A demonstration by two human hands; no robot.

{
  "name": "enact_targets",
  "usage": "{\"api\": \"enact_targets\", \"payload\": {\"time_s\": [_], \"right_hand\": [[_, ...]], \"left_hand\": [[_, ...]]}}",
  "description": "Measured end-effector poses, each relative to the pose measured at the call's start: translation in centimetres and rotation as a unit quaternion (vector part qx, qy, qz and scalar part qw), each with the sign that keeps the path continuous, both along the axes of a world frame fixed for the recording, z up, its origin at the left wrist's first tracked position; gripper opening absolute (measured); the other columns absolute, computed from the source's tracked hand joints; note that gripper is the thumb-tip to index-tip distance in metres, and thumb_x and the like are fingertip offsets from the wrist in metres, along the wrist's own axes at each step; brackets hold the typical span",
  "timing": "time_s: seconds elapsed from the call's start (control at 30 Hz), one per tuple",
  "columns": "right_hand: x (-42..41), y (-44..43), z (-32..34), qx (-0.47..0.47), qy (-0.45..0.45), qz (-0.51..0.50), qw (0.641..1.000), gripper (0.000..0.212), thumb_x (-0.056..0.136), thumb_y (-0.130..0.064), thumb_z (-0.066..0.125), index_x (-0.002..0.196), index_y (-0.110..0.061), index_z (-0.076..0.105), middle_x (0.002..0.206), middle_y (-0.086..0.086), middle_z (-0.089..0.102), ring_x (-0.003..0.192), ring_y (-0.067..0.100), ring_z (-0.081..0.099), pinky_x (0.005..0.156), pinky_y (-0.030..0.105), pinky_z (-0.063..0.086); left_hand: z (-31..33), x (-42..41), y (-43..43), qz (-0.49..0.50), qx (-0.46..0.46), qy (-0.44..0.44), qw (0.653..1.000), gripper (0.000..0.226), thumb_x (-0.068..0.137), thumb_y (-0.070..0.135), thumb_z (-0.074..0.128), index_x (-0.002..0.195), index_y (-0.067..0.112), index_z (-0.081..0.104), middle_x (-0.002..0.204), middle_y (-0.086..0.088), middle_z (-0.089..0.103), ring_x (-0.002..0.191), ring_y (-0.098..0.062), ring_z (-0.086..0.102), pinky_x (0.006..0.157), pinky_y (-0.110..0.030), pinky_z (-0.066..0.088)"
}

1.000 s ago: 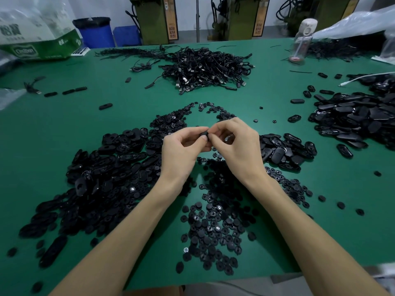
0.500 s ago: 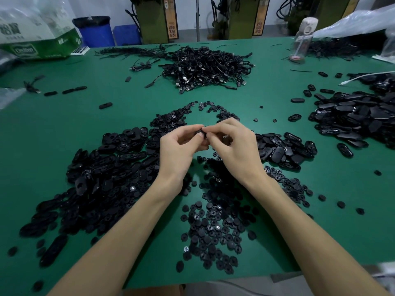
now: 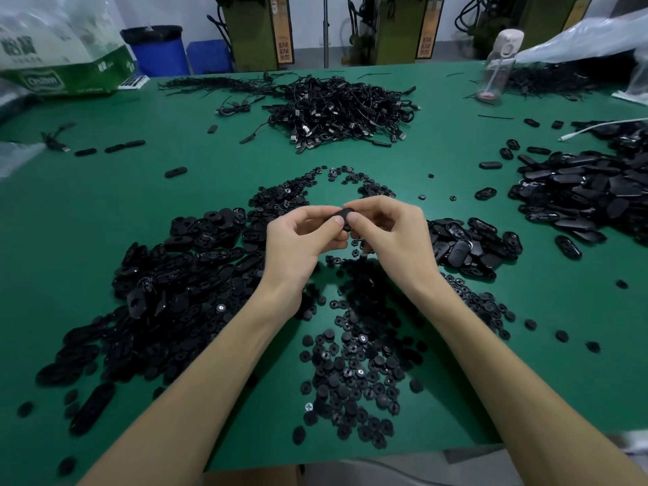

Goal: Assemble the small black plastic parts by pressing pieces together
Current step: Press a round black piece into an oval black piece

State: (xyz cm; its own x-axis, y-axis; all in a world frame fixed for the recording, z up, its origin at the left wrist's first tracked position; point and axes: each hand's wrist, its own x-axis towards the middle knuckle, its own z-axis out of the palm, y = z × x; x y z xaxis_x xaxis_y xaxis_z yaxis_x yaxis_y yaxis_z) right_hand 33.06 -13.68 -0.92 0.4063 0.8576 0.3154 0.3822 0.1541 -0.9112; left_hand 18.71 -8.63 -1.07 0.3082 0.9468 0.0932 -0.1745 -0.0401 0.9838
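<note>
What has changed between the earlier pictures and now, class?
The left hand and right hand have shifted their grip on the black part, so more of it shows between them. Nothing was taken or let go: both hands still pinch it. The piles on the green table lie unchanged.

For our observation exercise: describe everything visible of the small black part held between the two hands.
The small black part is rounded, matt, seemingly plastic. Only its top edge shows; fingers hide the rest. It is held in the air above the green table, pinched between thumb and fingers of the left hand and right hand. One piece or two: cannot tell.
</note>
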Motion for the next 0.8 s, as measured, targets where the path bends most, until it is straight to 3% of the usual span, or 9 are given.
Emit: {"api": "enact_targets", "payload": {"time_s": [0.4,0.57,0.8], "right_hand": [[-0.1,-0.2,0.0,0.025,0.002,0.001,1.0,0.009,0.091,-0.011,0.075,0.098,-0.017,0.078,0.077,-0.009,0.073,0.071,0.006,0.066,0.07,0.023,0.053],[-0.6,-0.4,0.0,0.032,-0.043,0.008,0.999,0.009,0.09,-0.007,0.075,0.094,-0.014,0.077,0.083,-0.002,0.074,0.076,0.014,0.067,0.07,0.025,0.055],[-1.2,-0.5,0.1,0.043,-0.102,0.004,0.994,0.011,0.086,-0.003,0.075,0.092,-0.012,0.076,0.083,-0.001,0.069,0.073,0.013,0.064,0.068,0.028,0.055]], "left_hand": [[0.2,-0.2,0.2,-0.015,0.014,0.034,0.999,0.013,0.093,0.002,0.073,0.106,0.003,0.075,0.09,-0.013,0.079,0.08,-0.024,0.077,0.076,-0.027,0.061],[0.3,0.1,0.2,-0.011,-0.018,0.043,0.999,0.013,0.09,-0.005,0.067,0.1,0.003,0.073,0.088,-0.013,0.079,0.081,-0.028,0.078,0.078,-0.03,0.063],[0.3,0.1,0.3,-0.001,-0.039,0.039,0.998,0.014,0.085,-0.006,0.068,0.092,0.005,0.073,0.085,-0.011,0.079,0.081,-0.026,0.079,0.074,-0.027,0.062]]}}
